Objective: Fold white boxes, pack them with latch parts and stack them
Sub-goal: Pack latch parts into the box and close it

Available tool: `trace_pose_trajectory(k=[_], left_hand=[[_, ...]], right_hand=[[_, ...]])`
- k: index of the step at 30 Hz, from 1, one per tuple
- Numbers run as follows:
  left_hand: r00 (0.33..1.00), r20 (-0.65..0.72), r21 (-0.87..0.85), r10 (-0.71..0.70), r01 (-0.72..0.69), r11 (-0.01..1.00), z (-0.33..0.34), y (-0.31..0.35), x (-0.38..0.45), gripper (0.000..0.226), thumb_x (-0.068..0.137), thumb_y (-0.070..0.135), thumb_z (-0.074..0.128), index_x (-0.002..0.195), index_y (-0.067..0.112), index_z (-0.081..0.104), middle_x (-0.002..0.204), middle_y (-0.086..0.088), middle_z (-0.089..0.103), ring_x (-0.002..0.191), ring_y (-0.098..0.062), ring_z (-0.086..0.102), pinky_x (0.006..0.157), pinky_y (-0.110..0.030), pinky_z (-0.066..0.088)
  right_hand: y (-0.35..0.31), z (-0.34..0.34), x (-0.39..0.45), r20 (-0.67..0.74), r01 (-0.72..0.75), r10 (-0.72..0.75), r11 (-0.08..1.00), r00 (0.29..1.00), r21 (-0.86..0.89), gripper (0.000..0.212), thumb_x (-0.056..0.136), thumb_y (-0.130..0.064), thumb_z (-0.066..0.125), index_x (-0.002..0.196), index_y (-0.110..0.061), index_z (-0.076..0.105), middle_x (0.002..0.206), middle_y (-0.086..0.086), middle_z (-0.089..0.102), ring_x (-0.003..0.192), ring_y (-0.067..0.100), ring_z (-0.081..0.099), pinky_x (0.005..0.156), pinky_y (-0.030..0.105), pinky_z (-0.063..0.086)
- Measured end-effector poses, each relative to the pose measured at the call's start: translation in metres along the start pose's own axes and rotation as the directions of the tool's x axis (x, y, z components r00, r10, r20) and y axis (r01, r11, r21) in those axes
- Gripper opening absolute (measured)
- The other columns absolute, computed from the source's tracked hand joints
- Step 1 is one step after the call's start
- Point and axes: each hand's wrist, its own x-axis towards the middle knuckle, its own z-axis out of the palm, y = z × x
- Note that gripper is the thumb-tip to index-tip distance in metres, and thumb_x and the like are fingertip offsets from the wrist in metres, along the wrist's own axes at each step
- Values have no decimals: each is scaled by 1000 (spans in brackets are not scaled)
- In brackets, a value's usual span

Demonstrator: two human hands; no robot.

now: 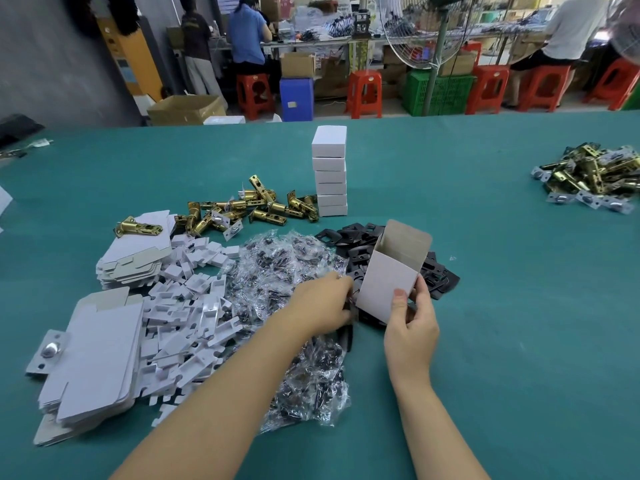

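While the right hand (412, 320) grips an open white box (391, 271) above the black plates (367, 244), the left hand's (323, 303) fingers curl among bagged screws (277, 268); what they hold is hidden. Tilted so, the box could spill parts. Six packed boxes (329, 171) stand stacked on the table (502, 306).
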Motion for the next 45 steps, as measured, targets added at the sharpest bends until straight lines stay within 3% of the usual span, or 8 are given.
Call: trace_pose_trajectory(k=[10,14,17,20,25,32,38,45], left_hand=[[968,-135,-28,-213,211,977,-11,-25,-6,16,93,25,58,82,26,47,91,5,51,71,-6,53,57,-24,49],[933,-129,-141,-336,318,937,-22,-45,-14,13,94,24,60,83,21,53,77,6,62,63,-9,60,59,-30,58],[908,-139,19,-395,401,916,-32,-54,-22,5,94,19,62,97,20,58,96,0,61,74,-15,60,69,-36,59],[955,-150,53,-258,268,962,-32,-44,-25,30,92,5,62,114,25,59,116,2,53,74,-10,57,59,-24,51],[995,24,7,95,-95,995,-20,-5,-30,15,95,32,65,108,25,67,109,4,63,90,-14,60,75,-30,54],[1000,4,213,-21,20,977,0,7,-28,35,91,50,65,100,17,67,98,-2,52,94,-28,61,68,-33,38],[984,86,10,-157,157,988,-2,10,-26,21,93,29,54,86,14,66,86,-2,63,83,-26,65,74,-35,56],[966,112,-276,-235,257,926,-9,16,-25,21,87,32,61,71,18,57,66,1,59,69,-24,61,64,-30,48]], right_hand=[[2,-2,-1,28,-18,18,1000,999,8,42,106,-25,54,147,-22,51,129,4,67,104,25,64,87,35,52],[2,-1,-1,40,-26,25,999,999,23,43,106,-26,54,148,-20,50,131,2,66,109,21,64,83,23,48],[2,-1,-1,50,-31,30,999,998,36,43,106,-27,53,148,-21,50,131,1,65,110,20,64,85,25,49],[2,0,-2,52,-22,20,999,998,39,42,106,-27,54,147,-23,51,129,-1,66,107,18,64,81,18,47],[5,0,-2,43,-4,3,1000,999,24,42,105,-31,55,146,-22,52,127,2,66,104,24,64,81,28,47],[5,0,-2,39,-9,7,999,999,31,40,105,-26,55,144,-21,53,125,1,67,102,20,65,76,11,46],[4,0,-2,41,-19,18,999,999,35,41,105,-27,55,145,-22,52,124,1,67,100,19,65,77,16,46],[2,-1,0,3,-28,28,999,1000,32,39,105,-25,54,144,-20,53,127,3,66,104,23,64,81,26,47]])
